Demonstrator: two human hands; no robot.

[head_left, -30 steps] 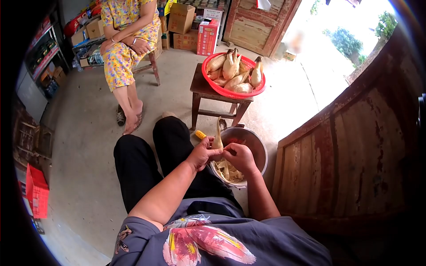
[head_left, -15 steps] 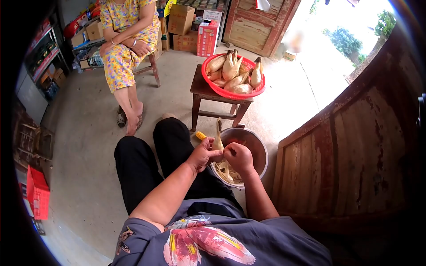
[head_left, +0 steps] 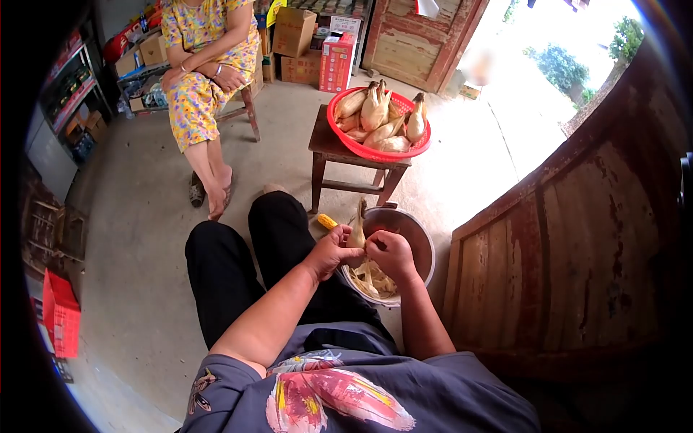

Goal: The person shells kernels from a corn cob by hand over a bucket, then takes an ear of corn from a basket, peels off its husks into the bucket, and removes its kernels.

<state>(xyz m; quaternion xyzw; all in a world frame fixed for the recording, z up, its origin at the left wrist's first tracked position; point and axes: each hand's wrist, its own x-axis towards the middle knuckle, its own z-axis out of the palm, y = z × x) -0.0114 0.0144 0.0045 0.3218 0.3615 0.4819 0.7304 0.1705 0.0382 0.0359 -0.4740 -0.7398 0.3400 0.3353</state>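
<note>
The left hand (head_left: 333,254) curls its fingers round a husk-covered ear (head_left: 356,234) pointing up-frame, the right hand's (head_left: 390,254) closed fingers at its base.

No legible txt on boxes (head_left: 338,63) or signs.

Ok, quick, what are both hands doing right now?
Left hand: holding an ear of corn in its husk.
Right hand: closed at the ear's lower end.

Seated person in yellow floral clothes (head_left: 195,101); right of them, cardboard boxes (head_left: 294,32); left, shelves (head_left: 76,94), probably holding packaged goods.
</note>
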